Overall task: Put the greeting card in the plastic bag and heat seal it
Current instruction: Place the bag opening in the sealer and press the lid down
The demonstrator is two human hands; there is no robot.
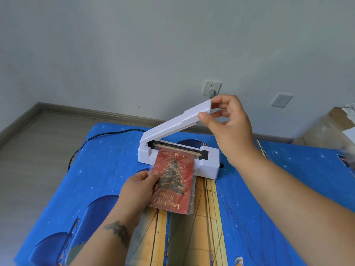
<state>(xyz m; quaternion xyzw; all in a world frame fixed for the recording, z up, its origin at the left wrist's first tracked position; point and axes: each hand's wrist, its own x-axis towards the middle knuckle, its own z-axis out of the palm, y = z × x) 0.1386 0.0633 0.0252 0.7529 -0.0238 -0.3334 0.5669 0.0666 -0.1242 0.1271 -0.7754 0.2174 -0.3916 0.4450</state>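
A red greeting card (173, 181) with a Christmas tree and "Merry Christmas" sits inside a clear plastic bag (192, 196). The bag's far end lies across the sealing strip of a white heat sealer (209, 166) on the table. My left hand (139, 186) pinches the bag's left edge. My right hand (228, 121) grips the free end of the sealer's lid (172, 124), which is raised at a steep angle above the base.
The table carries a blue starry cloth (96, 179) with a yellow sail pattern. A black power cord (92, 139) runs from the sealer off the left side. A wall socket (211, 89) sits behind. Cardboard and clutter (338, 120) lie at the far right.
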